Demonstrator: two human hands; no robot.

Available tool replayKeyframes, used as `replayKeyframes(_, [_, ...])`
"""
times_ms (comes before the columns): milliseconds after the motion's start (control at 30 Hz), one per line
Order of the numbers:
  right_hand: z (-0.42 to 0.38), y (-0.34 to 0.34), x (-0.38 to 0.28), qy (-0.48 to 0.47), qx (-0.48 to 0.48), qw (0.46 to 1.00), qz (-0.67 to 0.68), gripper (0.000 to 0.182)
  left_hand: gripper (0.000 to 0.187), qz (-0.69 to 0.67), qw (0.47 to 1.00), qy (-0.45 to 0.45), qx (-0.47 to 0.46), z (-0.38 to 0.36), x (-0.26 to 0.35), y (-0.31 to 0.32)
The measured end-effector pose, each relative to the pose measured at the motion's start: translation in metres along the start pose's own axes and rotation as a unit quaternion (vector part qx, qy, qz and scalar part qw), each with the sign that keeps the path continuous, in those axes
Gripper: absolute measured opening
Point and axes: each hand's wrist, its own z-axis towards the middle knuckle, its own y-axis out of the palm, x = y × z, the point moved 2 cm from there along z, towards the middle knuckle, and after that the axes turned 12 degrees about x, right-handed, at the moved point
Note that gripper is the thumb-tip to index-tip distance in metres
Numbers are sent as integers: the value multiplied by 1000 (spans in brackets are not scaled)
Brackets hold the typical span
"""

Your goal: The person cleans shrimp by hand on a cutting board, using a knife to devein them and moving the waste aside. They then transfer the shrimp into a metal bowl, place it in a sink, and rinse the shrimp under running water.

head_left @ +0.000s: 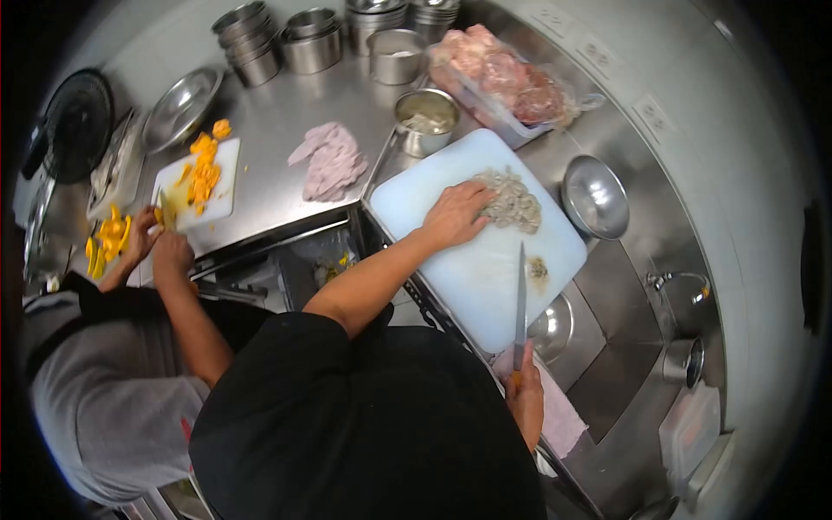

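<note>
A white cutting board [414, 201] lies at an angle in front of me. On its far side is a pile of raw grey shrimp [513, 204]. My left hand [458, 213] rests flat on the board, fingers stretched out against the pile's left edge. My right hand [525, 403], at the board's near right corner, is closed around the handle of a kitchen knife [522, 299]. The long blade points away from me over the board. Beside the blade sits a small dark heap of scraps [538, 273].
On the left, a co-worker's hands [170, 251] hold a knife by a small white board [223, 178] with orange pieces. A metal pot [426, 123], a tub of bagged meat [498, 82] and a steel bowl [596, 198] surround my board. A sink [620, 295] lies right.
</note>
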Motion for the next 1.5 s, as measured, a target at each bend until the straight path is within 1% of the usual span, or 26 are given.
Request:
replayKeyframes(67, [-2,-39,14,17,6,999,-41,74,55,-31,999,-19,9,3,35,18])
replayKeyframes(100, [12,54,-27,10,15,999,48,74,54,40,999,28,-19,14,-42,-40])
replayKeyframes(200, [8,17,-7,31,-10,999,3,73,53,8,1000,-7,-17,3,-17,-14])
replayKeyframes(267, [12,10,-13,64,-28,998,4,72,52,15,999,-13,-26,3,-13,-15])
replayKeyframes(367, [16,8,-18,105,-40,994,1,77,54,19,1000,-7,-24,1,-17,-10])
replayKeyframes(467, [13,16,-13,76,-8,997,24,79,55,9,999,-13,-33,2,-19,-11])
replayKeyframes(567, [12,22,-10,99,-17,995,16,80,54,-6,1000,-19,-16,3,-19,-9])
replayKeyframes(667, [10,29,-4,44,27,998,24,80,53,11,995,40,95,15,-8,-10])
replayKeyframes(767, [11,26,-15,80,5,997,-2,80,53,-38,990,127,37,60,2,9])
replayKeyframes(800, [10,27,-14,82,7,997,-4,79,51,-29,992,119,18,76,8,19])
replayKeyframes(833, [10,28,-13,80,8,997,-8,79,53,-35,994,95,-53,93,15,28])
replayKeyframes(900, [8,30,-15,75,9,997,-14,78,56,-42,979,48,-192,116,30,43])
replayKeyframes(967, [4,32,-19,107,-3,994,32,77,54,61,946,111,-299,115,49,60])
replayKeyframes(1000, [4,32,-19,122,-8,991,56,77,53,113,920,143,-348,115,54,66])
replayKeyframes(1100, [-3,35,-17,93,29,994,39,78,46,133,919,183,-323,115,42,80])
replayKeyframes(1200, [-4,32,-18,100,26,994,45,79,39,149,920,197,-303,112,28,62])
replayKeyframes(1300, [-2,33,-13,103,19,993,48,80,38,152,927,157,-306,105,16,35])
replayKeyframes(1400, [1,27,-17,123,5,991,54,79,39,108,939,159,-286,90,-3,9])
replayKeyframes(1500, [2,25,-13,118,-3,991,56,77,43,42,963,200,-176,66,-18,-10])
